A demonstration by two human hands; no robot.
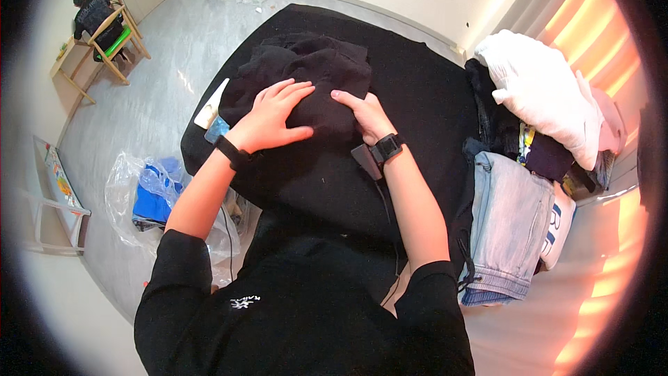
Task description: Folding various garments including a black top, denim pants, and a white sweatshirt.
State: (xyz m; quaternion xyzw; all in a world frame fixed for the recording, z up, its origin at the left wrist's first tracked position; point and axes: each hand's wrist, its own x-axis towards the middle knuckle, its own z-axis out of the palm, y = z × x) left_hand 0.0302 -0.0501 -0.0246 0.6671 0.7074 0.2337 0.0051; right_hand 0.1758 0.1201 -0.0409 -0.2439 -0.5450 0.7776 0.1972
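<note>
Head view is showing a wide black cover (pixel 417 97) filling the middle, right in front of you. Next in size, a pile of clothes (pixel 550 157) is sitting at the right, with a puffy white bundle (pixel 539 90) lying on top and pale blue pants (pixel 511 216) lying nearer to you. A dark, bunched cloth (pixel 313 66) is resting on the black cover under your hands, and you seem to be patting it or gathering it in. Your left hand (pixel 275 111) is lying on its left part, the fingers spreading wide and not grabbing. Your right hand (pixel 370 115) is touching its right side, the thumb pointing across the top; the other fingers are mostly hiding, so I cannot tell if they are pinching cloth. Smaller still, a white pointed thing (pixel 211 104) is sitting just beside the cloth's left side. I think the next move is calling for finding an edge, because dark on black is hiding it.
</note>
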